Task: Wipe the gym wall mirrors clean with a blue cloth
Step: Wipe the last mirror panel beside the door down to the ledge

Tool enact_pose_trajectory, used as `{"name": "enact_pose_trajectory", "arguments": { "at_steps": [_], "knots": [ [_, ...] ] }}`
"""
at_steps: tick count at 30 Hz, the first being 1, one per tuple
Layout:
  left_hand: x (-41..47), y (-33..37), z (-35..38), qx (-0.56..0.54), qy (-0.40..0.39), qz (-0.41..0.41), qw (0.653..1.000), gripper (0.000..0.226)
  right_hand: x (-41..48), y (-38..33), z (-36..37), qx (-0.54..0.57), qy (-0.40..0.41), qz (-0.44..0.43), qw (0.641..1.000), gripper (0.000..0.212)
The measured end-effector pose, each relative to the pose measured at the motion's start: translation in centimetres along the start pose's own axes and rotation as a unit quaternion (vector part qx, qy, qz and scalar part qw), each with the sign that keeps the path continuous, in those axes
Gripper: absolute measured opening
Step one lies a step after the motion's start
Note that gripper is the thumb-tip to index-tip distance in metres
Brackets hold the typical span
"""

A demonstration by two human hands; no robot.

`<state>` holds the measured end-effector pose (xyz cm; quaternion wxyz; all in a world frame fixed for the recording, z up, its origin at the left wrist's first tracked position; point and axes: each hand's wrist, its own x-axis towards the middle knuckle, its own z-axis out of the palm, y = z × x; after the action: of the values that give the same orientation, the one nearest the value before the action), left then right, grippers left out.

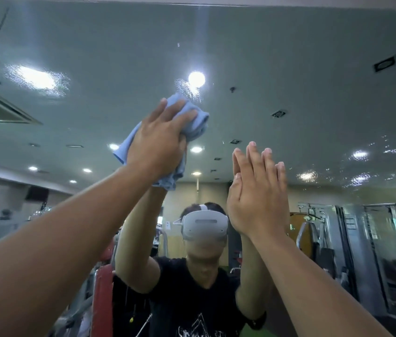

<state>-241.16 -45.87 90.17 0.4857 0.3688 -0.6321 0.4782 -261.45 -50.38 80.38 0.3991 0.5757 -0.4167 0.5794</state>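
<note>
headset (205, 226): white | T-shirt (180, 295): black, white print | forearms (46, 239): bare

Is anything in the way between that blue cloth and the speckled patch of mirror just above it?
Nothing visible. The left hand holds the cloth against the mirror, with the speckled patch bare just above it. The right hand lies flat on the glass lower right, off that path.
</note>
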Motion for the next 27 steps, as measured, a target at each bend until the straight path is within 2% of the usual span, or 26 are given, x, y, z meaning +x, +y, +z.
{"name": "enact_pose_trajectory", "arguments": {
  "at_steps": [2, 4, 7, 9, 10, 12, 15, 17, 20, 22, 25, 27],
  "knots": [
    [-2.3, 0.7, 0.0, 0.004, -0.031, 0.053, 0.998, 0.060, 0.1, 0.0, 0.0, 0.004, 0.002, 0.000, 1.000, 0.059],
    [-5.1, 0.9, -0.2, 0.036, -0.045, 0.155, 0.986, 0.055, 0.1, 0.0, -0.1, 0.009, 0.004, 0.000, 1.000, 0.060],
    [-8.9, -0.7, -0.7, 0.076, -0.079, 0.316, 0.942, 0.048, 0.1, 0.0, -0.1, 0.003, -0.002, -0.003, 1.000, 0.062],
    [-9.3, -2.5, -1.1, 0.085, -0.103, 0.365, 0.921, 0.050, 0.1, 0.0, 0.0, 0.001, 0.000, -0.003, 1.000, 0.062],
    [-8.9, -3.3, -1.0, 0.088, -0.102, 0.357, 0.924, 0.052, 0.1, 0.0, 0.0, 0.001, 0.005, -0.002, 1.000, 0.061],
    [-7.2, -4.5, -0.8, 0.084, -0.077, 0.286, 0.951, 0.053, 0.1, -0.1, 0.1, 0.000, 0.015, -0.001, 1.000, 0.060],
    [-3.0, -5.5, -1.5, 0.026, 0.005, 0.065, 0.998, 0.060, 0.0, 0.0, 0.2, -0.004, 0.017, -0.003, 1.000, 0.058],
    [-0.2, -5.3, -1.9, 0.004, 0.059, -0.077, 0.995, 0.060, 0.0, 0.1, 0.1, -0.007, 0.015, -0.004, 1.000, 0.058],
    [2.1, -3.3, -1.3, 0.054, 0.104, -0.162, 0.980, 0.048, 0.0, 0.1, 0.1, -0.015, 0.018, -0.004, 1.000, 0.058],
    [1.8, -1.8, -0.8, 0.047, 0.086, -0.138, 0.986, 0.051, 0.0, 0.0, 0.1, -0.017, 0.013, -0.003, 1.000, 0.058],
    [-0.7, -0.6, -0.6, 0.024, 0.022, 0.039, 0.999, 0.060, 0.0, 0.0, 0.2, -0.017, 0.009, -0.003, 1.000, 0.058],
    [-2.6, -0.9, -0.4, 0.041, -0.010, 0.110, 0.993, 0.061, 0.0, 0.1, 0.2, -0.016, 0.012, -0.004, 1.000, 0.058]
  ]
}}
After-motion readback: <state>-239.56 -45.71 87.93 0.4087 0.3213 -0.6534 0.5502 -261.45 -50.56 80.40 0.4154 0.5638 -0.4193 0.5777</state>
